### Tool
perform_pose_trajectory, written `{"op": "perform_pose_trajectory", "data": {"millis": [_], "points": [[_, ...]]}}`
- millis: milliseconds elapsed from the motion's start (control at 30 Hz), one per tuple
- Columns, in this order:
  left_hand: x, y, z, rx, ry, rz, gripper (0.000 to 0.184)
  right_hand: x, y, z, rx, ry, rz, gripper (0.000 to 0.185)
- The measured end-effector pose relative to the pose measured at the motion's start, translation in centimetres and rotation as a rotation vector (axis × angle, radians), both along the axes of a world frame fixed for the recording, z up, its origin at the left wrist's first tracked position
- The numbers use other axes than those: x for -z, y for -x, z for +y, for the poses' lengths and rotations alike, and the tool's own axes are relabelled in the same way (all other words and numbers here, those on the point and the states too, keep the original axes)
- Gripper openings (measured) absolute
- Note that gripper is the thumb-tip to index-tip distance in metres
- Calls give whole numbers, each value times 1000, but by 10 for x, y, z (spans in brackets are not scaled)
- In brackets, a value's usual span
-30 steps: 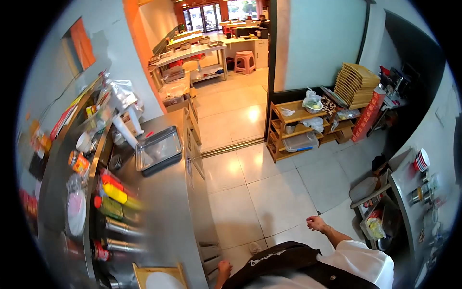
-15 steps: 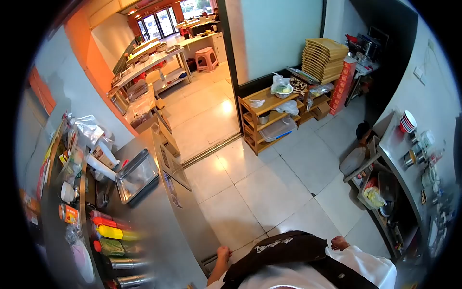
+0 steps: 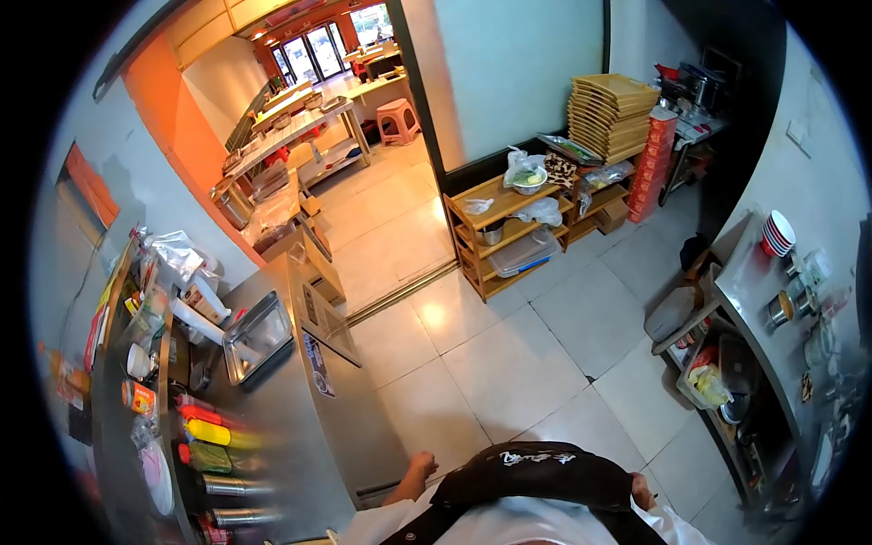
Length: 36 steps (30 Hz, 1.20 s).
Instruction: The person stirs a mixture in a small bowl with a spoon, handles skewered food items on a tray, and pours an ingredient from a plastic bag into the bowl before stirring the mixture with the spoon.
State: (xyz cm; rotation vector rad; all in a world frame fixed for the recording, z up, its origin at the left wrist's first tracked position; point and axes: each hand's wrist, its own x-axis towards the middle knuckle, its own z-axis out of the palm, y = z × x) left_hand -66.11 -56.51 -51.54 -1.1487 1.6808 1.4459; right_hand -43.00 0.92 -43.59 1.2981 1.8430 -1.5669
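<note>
My left hand (image 3: 423, 463) hangs low beside the steel counter (image 3: 309, 454), its fingers curled and nothing showing in them. It is nearest the counter's front side, apart from it. My right hand (image 3: 642, 491) is at my other side, partly covered by the dark apron (image 3: 545, 472) with white lettering. Its fingers look curled in; whether something small is inside them is hidden. On the counter lies a steel tray (image 3: 258, 338). Behind the tray's near end stand squeeze bottles, among them a yellow bottle (image 3: 209, 431) and a red bottle (image 3: 202, 415).
A wooden rack (image 3: 490, 216) holds bowls, bags and a plastic box; stacked wooden trays (image 3: 610, 118) stand behind it. At right, a steel table (image 3: 758, 291) carries red-and-white cups (image 3: 778, 233). A doorway with a floor track (image 3: 404, 292) leads to a room with a pink stool (image 3: 397, 123).
The view has shifted slightly. My left hand has swung a little forward and up; my right hand has dropped back, now partly behind the apron. The surrounding objects stay put.
</note>
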Motion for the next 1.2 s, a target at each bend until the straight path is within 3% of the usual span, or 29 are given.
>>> {"op": "perform_pose_trajectory", "data": {"millis": [133,200,233,267,300,333,367,400,467,500,533,567,600,633,700,800,900,967,1033,1100,1167,1200], "points": [[28,23,44,101,66,42,18,69,-61,31,280,104,-81,24],[3,42,72,175,117,72,18,109,-99,39,249,10,-31,27],[-10,49,88,213,123,96,18,188,-135,63,136,66,18,28],[-21,55,104,250,130,120,18,222,-154,75,28,122,74,29],[-28,60,118,287,136,142,18,224,-175,73,-31,112,247,34],[-31,65,131,316,147,162,15,220,-195,68,-85,108,423,48],[-31,69,144,345,155,181,13,195,-198,54,337,299,328,55],[-29,71,157,378,162,201,11,181,-206,51,343,293,327,55],[-26,79,182,433,162,157,18,171,-219,49,-569,-813,789,58],[-24,90,194,467,167,143,22,173,-235,42,-548,-823,788,58],[-20,100,205,515,177,140,18,174,-238,39,-427,-615,601,53],[-15,108,215,564,186,135,16,172,-229,43,-46,-250,240,52],[-9,115,225,612,196,124,16,142,-197,46,280,-63,-1,50],[-6,122,237,682,187,141,17,127,-179,51,396,-18,-68,48],[-3,136,265,809,157,170,17,105,-148,62,448,-18,-59,44],[-3,149,322,765,132,198,16,76,-105,81,455,-38,-24,40],[-14,172,365,1662,323,399,25,56,-79,96,414,-75,-4,36],[20,184,396,955,159,196,28,44,-71,104,363,-111,4,34],[14,203,427,1021,196,129,20,30,-70,114,309,-165,7,32],[42,226,444,1334,252,257,20,15,-72,127,271,-240,16,32],[45,243,472,1312,242,251,20,3,-74,139,357,-265,40,32],[27,247,491,1129,216,173,19,2,-76,145,486,-224,82,32]]}}
